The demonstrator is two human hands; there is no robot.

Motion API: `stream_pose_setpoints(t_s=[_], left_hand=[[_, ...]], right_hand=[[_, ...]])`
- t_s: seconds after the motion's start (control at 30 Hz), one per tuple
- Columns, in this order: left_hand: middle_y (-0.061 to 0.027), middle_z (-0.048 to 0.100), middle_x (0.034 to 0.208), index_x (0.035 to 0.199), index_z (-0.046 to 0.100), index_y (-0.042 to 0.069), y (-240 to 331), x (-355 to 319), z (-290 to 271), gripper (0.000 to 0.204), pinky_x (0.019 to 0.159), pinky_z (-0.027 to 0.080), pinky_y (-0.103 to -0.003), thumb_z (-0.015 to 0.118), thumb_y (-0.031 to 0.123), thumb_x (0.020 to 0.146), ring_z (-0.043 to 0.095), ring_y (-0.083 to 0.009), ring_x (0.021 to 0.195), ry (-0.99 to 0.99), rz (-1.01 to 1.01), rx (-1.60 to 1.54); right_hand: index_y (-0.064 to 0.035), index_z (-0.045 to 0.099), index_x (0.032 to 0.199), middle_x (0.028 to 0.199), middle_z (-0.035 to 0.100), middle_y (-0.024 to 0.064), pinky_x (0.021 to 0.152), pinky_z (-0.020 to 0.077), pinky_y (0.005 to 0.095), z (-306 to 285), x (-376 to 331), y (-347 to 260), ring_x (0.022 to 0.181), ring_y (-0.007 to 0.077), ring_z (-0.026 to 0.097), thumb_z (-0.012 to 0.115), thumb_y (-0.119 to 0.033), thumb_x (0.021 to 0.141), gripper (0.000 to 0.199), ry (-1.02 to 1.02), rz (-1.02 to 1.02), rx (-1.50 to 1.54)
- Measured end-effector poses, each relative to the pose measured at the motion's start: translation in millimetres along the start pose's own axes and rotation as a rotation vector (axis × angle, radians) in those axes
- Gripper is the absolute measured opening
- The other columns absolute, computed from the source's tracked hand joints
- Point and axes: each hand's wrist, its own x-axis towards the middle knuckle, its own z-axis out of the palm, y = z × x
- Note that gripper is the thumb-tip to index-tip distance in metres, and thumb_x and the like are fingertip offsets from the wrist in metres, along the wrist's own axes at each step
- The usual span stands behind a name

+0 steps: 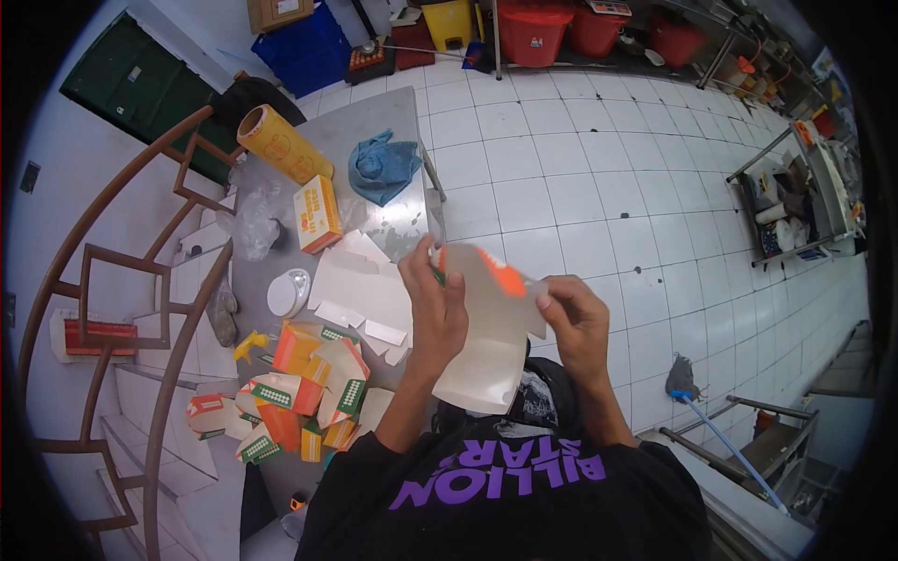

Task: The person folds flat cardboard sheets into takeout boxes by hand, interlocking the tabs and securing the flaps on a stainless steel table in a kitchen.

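Between my hands is a partly folded cardboard food box (486, 327), its plain whitish inside facing up and a strip of orange print showing at its far edge. My left hand (437, 313) grips its left side, thumb on the inside face. At the right corner, my right hand (575, 323) pinches the edge between thumb and fingers. Flat white carton blanks (363, 285) lie on the steel table (374, 114) just left of my left hand. Nearer to me, several folded orange, yellow and green boxes (297, 397) are heaped together.
Farther along the table stand a large yellow roll (283, 147), an orange-and-white box (318, 215) and a crumpled blue cloth (383, 168). A round white container (288, 293) sits beside the blanks. A brown metal frame (79, 224) curves along the left. A mop (685, 379) lies right.
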Motion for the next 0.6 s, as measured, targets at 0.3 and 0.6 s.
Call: stream_pose_setpoints(t_s=[0.3,0.6], left_hand=[[-0.0117,0.060,0.093,0.107,0.055,-0.006,29.6,-5.5,-7.4,0.031,0.082,0.044,-0.030,0.061,0.018,0.087,0.056,-0.0188,0.085,0.033,-0.099,-0.266],[-0.0116,0.066,0.092,0.105,0.062,-0.003,19.2,-9.4,3.6,0.022,0.070,0.048,-0.026,0.062,0.008,0.086,0.061,-0.0153,0.077,-0.128,-0.096,-0.289]], right_hand=[[0.0038,0.064,0.089,0.091,0.062,0.0117,0.069,0.0535,0.0275,5.3,1.3,1.5,0.079,0.0174,0.063,0.064,-0.005,0.083,0.011,0.144,-0.107,-0.222],[0.0032,0.064,0.094,0.109,0.052,0.0091,0.077,0.0505,0.0256,9.3,-3.5,2.3,0.091,0.0150,0.058,0.062,-0.010,0.087,0.016,-0.015,0.062,0.091]])
